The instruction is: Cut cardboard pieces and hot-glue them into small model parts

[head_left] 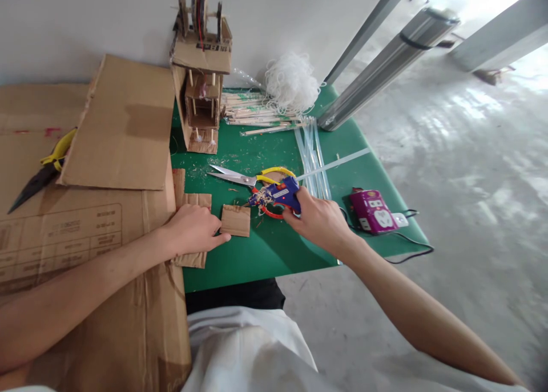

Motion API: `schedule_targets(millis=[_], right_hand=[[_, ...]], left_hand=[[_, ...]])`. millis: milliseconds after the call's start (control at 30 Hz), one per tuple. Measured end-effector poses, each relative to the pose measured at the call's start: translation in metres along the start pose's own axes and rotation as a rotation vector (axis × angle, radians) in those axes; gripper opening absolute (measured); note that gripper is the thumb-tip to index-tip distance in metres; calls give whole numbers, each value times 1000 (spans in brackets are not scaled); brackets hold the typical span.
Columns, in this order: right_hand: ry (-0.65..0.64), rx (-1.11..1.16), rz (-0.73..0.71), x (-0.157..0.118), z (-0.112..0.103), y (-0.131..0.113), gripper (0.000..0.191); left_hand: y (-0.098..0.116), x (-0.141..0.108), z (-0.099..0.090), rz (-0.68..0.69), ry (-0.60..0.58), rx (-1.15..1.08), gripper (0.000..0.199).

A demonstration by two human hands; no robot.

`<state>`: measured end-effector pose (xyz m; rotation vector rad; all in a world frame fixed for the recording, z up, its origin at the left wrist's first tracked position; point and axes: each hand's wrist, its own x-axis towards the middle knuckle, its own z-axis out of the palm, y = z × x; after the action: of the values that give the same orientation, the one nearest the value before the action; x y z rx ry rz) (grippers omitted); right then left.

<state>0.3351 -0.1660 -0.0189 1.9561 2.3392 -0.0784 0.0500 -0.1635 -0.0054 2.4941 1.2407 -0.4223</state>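
A blue hot glue gun is gripped in my right hand, its nozzle pointing left at the upper right edge of a small cardboard square. A long glue stick sticks out from its rear. Stringy glue and scraps cling around the nozzle. My left hand is closed at the square's left edge, its thumb by the lower left corner. Beneath that hand lie corrugated cardboard strips. Scissors with yellow and red handles lie behind the gun, partly hidden by it.
A cardboard tower with wheels on top stands at the back. Near it are wrapped chopsticks, white string and glue sticks. A purple power strip sits right. Yellow-handled pliers and large cardboard sheets lie left.
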Motion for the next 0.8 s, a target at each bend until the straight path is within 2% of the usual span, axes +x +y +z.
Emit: schedule_targets(millis=[300, 800], right_hand=[[22, -25, 4, -2, 0, 2, 28], [22, -20, 31, -4, -1, 7, 27]], left_hand=[[1, -1, -3, 7, -3, -2, 52], [-1, 0, 2, 7, 35, -23, 51]])
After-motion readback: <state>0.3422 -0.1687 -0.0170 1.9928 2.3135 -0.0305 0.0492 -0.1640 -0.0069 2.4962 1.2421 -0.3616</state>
